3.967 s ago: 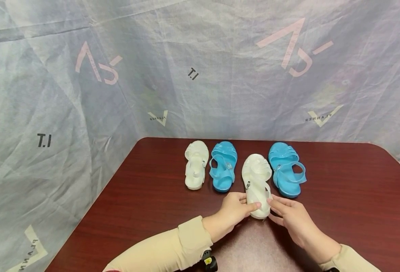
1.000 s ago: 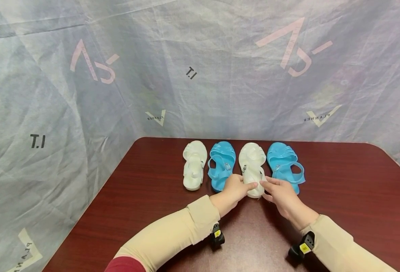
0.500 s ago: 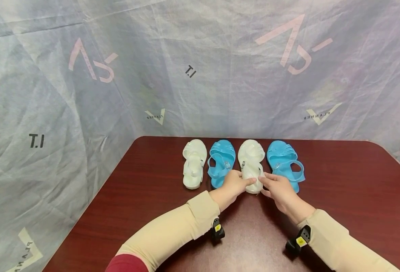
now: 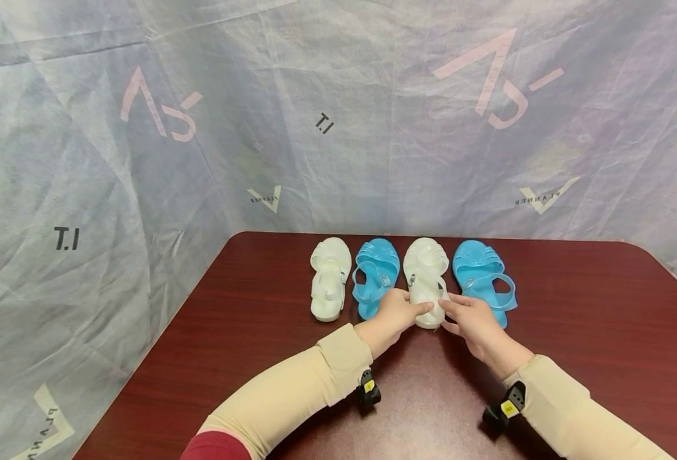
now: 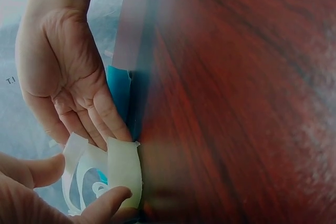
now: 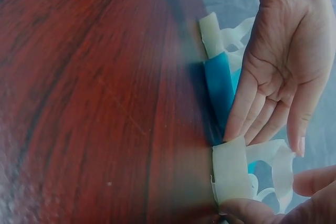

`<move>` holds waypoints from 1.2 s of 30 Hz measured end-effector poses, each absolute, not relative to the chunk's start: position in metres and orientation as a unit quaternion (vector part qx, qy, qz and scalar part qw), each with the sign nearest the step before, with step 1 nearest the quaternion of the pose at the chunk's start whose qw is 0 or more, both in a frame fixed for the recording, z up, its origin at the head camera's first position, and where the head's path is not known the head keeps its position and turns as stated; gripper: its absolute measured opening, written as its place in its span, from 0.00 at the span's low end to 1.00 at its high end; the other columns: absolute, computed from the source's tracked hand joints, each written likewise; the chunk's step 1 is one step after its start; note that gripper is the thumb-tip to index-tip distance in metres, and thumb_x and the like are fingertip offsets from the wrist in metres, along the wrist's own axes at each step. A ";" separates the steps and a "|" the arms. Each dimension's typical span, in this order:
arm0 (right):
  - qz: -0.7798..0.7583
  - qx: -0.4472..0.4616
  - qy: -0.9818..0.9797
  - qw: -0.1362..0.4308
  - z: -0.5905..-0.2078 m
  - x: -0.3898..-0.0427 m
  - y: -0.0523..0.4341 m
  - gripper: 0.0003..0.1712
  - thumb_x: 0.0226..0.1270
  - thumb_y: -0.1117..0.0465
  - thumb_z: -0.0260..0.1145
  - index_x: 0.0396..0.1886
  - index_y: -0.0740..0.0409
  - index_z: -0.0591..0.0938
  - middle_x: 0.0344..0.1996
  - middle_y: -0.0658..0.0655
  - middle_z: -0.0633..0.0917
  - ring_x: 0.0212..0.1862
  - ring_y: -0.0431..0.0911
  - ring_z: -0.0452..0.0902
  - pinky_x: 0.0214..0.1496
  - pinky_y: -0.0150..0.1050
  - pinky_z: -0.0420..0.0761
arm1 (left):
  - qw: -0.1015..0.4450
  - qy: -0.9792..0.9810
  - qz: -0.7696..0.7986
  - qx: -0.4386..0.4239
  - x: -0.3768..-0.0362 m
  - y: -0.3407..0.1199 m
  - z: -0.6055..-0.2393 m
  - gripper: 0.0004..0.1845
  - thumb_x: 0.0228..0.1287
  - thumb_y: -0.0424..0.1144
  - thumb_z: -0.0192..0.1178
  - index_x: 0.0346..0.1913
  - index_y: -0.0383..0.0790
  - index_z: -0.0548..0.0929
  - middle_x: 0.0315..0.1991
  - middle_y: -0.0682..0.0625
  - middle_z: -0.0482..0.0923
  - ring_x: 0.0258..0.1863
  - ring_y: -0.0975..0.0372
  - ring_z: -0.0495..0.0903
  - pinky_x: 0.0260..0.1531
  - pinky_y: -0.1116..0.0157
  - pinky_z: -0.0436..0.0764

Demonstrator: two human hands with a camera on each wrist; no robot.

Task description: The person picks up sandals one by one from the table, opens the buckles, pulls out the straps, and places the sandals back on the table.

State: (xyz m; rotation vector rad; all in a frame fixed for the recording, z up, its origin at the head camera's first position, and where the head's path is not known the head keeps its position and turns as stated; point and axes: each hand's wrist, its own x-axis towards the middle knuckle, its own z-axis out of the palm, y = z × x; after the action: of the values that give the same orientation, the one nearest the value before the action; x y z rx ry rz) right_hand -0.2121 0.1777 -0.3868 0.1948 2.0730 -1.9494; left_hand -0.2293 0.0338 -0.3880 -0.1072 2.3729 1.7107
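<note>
In the head view a white sandal (image 4: 426, 254) lies toe away from me, third in a row of sandals. My left hand (image 4: 395, 313) holds its heel from the left, thumb over the top. From the right, my right hand (image 4: 475, 324) grips the same heel with thumb and fingertips. The left wrist view shows the white heel (image 5: 124, 167) between both hands, with the palm of my right hand (image 5: 71, 66) facing the camera. In the right wrist view, my left hand (image 6: 286, 59) has its fingers along the heel's side. The soles' undersides are hidden.
Left of the held sandal lie a blue sandal (image 4: 377, 252) and another white sandal (image 4: 328, 303). Another blue sandal (image 4: 479, 255) lies to its right, partly behind my right hand. The dark red table (image 4: 229, 332) ends at a grey printed drape (image 4: 361, 128).
Both hands have moved the white sandal forward over four seconds, bringing its toe level with the other sandals. Over the last half second it stays in place, still held.
</note>
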 end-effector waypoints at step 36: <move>-0.642 0.011 0.761 0.088 -0.342 -0.202 0.205 0.36 0.78 0.54 0.49 0.77 0.64 0.49 0.76 0.64 0.52 0.76 0.56 0.49 0.74 0.48 0.59 | 0.077 0.710 0.699 0.031 -0.221 0.059 -0.359 0.33 0.62 0.35 0.66 0.68 0.30 0.67 0.68 0.39 0.68 0.68 0.54 0.69 0.63 0.60 0.72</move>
State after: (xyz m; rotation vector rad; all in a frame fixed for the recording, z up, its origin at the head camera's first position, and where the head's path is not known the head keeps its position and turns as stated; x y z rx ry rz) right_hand -0.2015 0.2053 -0.3418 0.0329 2.2670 -1.9126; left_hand -0.2214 0.0585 -0.3589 0.0917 2.1275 2.0950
